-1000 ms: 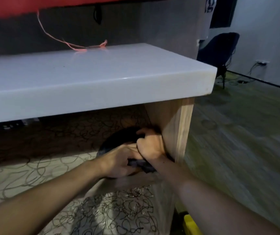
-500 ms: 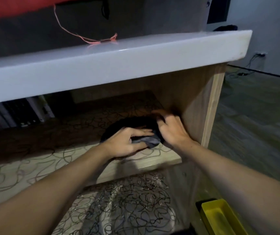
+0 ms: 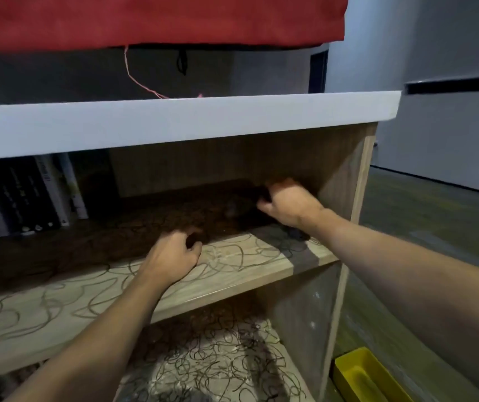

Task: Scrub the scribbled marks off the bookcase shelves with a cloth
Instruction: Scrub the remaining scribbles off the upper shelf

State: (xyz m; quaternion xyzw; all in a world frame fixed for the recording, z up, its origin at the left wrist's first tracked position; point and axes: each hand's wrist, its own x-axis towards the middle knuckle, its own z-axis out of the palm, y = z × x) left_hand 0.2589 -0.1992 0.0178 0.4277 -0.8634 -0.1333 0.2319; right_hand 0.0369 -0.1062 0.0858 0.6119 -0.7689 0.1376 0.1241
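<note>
Both hands are inside the upper shelf (image 3: 232, 265). Right hand (image 3: 287, 206) grips the dark cloth (image 3: 294, 233) at the back-right corner, prob. to scrub there; left hand (image 3: 171, 256) rests loosely curled, holding nothing, prob. bracing. Scribbles (image 3: 226, 253) remain.

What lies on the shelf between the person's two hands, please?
In the head view, between the left hand and right hand lies scribbled shelf and the dark cloth.
</note>
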